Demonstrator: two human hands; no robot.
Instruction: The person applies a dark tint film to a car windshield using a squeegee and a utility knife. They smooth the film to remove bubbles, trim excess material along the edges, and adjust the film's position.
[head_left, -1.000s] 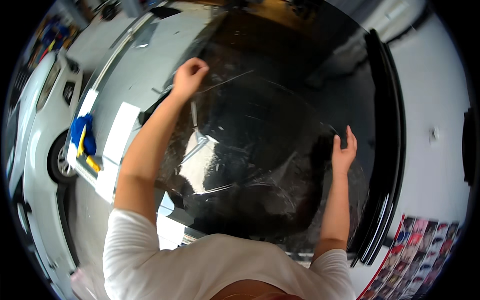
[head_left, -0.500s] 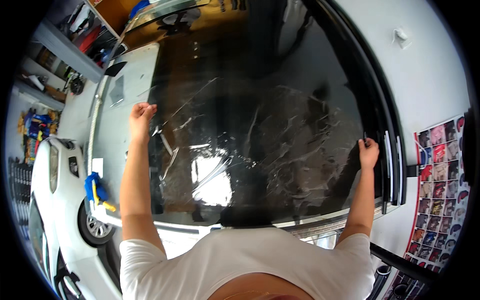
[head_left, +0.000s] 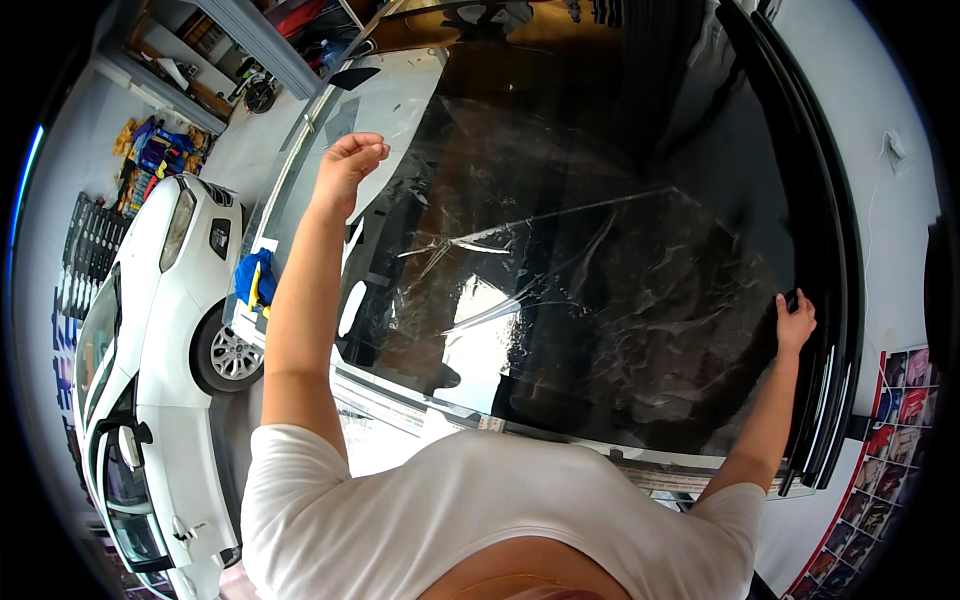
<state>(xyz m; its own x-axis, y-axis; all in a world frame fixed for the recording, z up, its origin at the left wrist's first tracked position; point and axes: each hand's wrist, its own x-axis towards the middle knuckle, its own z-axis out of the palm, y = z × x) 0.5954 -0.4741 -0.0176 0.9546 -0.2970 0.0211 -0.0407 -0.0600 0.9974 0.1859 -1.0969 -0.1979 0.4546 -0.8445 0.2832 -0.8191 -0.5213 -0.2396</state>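
A large dark, glossy sheet of film (head_left: 650, 330) lies over a glass-topped table, wrinkled, with long creases running across it. Raised beside the sheet's left edge, my left hand (head_left: 350, 172) is closed in a pinch. It seems to grip the thin film edge, though the film is hard to make out at the fingertips. Far to the right, my right hand (head_left: 796, 322) rests at the dark sheet's right margin. Its fingers are curled round something small and dark that I cannot make out.
Long black rails or rolls (head_left: 835, 350) run along the right side. Pale glass (head_left: 400, 85) shows at the table's left, where a blue and yellow tool (head_left: 255, 280) sits at the edge. A white car (head_left: 175, 330) stands left. A picture chart (head_left: 890, 440) hangs right.
My left hand has risen and moved farther forward, and a long crease now slants across the film. My right hand stays by the right margin. The whole view has swung to the left.
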